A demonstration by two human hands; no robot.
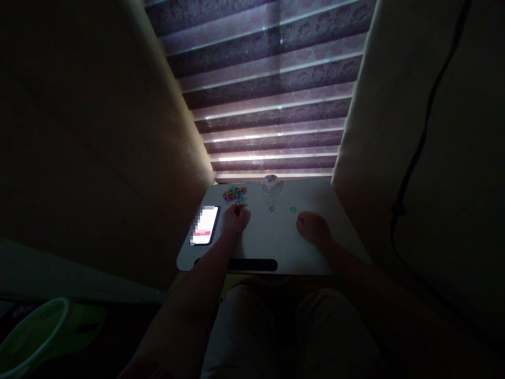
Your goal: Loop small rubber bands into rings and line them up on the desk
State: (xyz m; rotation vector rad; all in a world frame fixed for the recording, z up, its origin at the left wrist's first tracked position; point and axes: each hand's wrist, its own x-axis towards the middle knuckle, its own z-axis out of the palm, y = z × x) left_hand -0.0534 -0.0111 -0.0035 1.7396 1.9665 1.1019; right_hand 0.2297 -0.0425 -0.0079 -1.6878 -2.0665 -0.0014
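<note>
My left hand (235, 218) rests on the white table with its fingers curled together, at the near edge of a pile of small coloured rings (233, 193) that look like hair ties. Whether a ring is pinched in its fingertips is too dim to make out. On the right side of the table my right hand (314, 227) lies closed in a fist, and nothing shows in it. Just beyond that fist is a single green ring (293, 209). A blue ring (272, 209) lies between the two hands, apart from both.
A clear round bowl (271, 185) stands at the table's far edge. Left of my left hand lies a phone (205, 226) with a lit screen. A dark slot (254, 265) runs along the front of the table (284, 247). A green basket (51, 331) is at lower left.
</note>
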